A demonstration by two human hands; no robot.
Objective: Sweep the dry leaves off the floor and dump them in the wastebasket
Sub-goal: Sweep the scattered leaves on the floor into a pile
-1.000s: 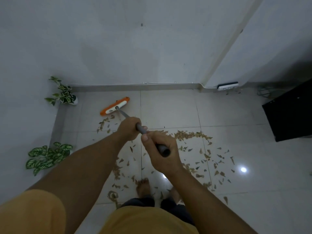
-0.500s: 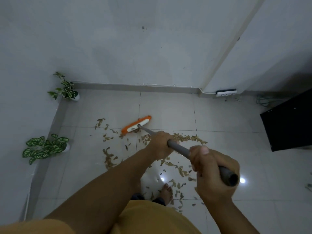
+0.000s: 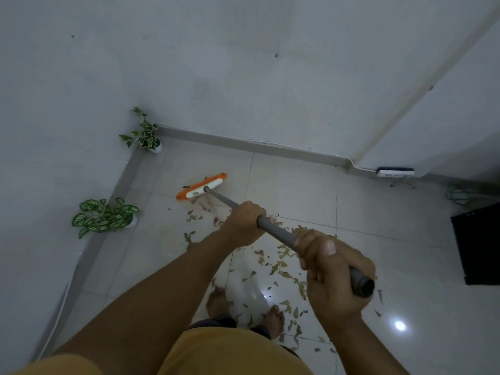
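I'm in the sweeping step, not near the dumping yet: my left hand (image 3: 244, 224) is wrapped round the grey broom handle (image 3: 276, 234) partway down, and my right hand (image 3: 331, 272) is clamped on the same handle close to its top end, thumb lying along the shaft. The orange and white broom head (image 3: 201, 186) is reached out ahead of me, at the far-left edge of the mess and short of the skirting. The dry leaves (image 3: 281, 262) lie loose on the tiled floor (image 3: 297, 185) between the broom head and my bare feet (image 3: 216, 300), thickest under the handle and off to my right, with a few strays just by the head. As I judge it, the next move is a pull: draw the head back toward me and rightward so the outliers join the main scatter, keeping the bristles down on the tile so thin leaves don't slip beneath. I'd steer clear of the two potted plants (image 3: 104, 216) by the left wall (a careless reach could tip the nearer one). I can see no wastebasket or dustpan from here, unless the dark box (image 3: 477, 244) at the right edge is the bin, which I cannot tell, so a good deal of gathering remains before anything gets dumped
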